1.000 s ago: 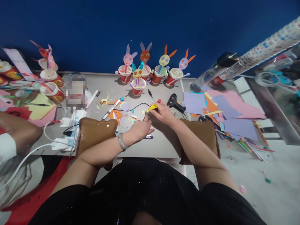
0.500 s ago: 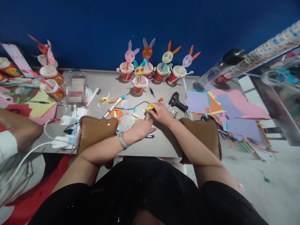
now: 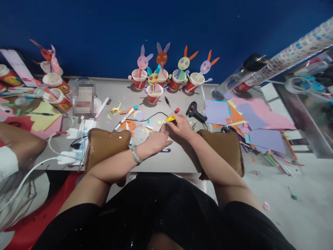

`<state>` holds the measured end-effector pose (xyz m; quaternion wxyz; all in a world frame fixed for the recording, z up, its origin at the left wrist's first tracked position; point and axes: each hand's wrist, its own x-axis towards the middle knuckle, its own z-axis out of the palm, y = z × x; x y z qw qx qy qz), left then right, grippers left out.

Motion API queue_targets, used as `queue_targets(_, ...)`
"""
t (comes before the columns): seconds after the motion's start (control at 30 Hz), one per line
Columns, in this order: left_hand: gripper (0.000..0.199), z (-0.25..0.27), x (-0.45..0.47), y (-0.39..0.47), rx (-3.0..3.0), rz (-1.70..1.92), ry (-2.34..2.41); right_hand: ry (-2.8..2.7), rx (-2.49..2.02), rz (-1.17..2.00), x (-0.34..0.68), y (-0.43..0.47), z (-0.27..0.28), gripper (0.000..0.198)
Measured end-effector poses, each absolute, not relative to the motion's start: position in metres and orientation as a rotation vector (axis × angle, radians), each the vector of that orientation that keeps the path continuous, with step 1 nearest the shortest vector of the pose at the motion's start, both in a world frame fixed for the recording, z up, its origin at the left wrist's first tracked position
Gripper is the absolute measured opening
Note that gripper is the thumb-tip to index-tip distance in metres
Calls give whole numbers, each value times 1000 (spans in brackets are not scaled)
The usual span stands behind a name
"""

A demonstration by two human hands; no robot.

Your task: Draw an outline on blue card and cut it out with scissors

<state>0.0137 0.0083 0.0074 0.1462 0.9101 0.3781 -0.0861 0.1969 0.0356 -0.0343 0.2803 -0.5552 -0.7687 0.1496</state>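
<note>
A yellow tube (image 3: 171,118) is pinched in the fingers of my right hand (image 3: 182,125), its narrow end angled down toward the table and my left fingertip. My left hand (image 3: 157,139) lies low over the table, index finger stretched to a small pale scrap and thumb apart. Whether that finger presses the scrap is hard to make out. Just behind my right hand lie a red cap (image 3: 177,110) and a pen (image 3: 168,101). Part of a purple-edged object (image 3: 165,150) shows beside my left hand. Orange paper cutouts (image 3: 132,127) and a white marker (image 3: 124,119) lie to the left.
Paper cups with rabbit-faced spoons (image 3: 154,93) stand along the back. A black glue gun (image 3: 195,113) and coloured paper sheets (image 3: 269,140) are to the right. Brown cushions (image 3: 108,147) sit by both forearms. A power strip (image 3: 83,146) and another person's arm (image 3: 22,144) are left.
The yellow tube has tilted, so more of its side shows, and my right hand has shifted slightly. My left hand stays nearly in place. The view has moved a little.
</note>
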Motion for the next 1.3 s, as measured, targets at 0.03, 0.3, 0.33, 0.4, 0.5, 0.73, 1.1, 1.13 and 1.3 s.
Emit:
queue_targets(0.03,51,8,14,8,2615,-247,1090,-2083,-1483,399,196,36,-35,17)
queue_targets(0.3,51,6,12,10,2613,-248,1087,-1843,-1525,283,196,35,-40,25)
queue_targets(0.33,50,5,12,10,2621,-250,1081,-1673,-1531,305,200,37,-39,28)
queue_targets(0.4,50,5,11,12,2640,-251,1075,-1297,-1501,429,209,43,-38,33)
queue_targets(0.5,50,5,10,13,2657,-253,1084,-931,-1406,734,222,53,-37,41)
queue_targets(0.73,50,5,8,13,2685,-238,1088,-1159,-1482,842,204,38,-30,30)
queue_targets(1.1,49,3,10,13,2676,-211,1112,-1668,-1557,643,193,28,-27,17)
queue_targets(1.13,49,3,10,13,2674,-212,1111,-1694,-1559,637,193,27,-28,17)
queue_targets(1.3,50,4,11,12,2654,-256,1104,-1851,-1570,559,192,28,-31,18)
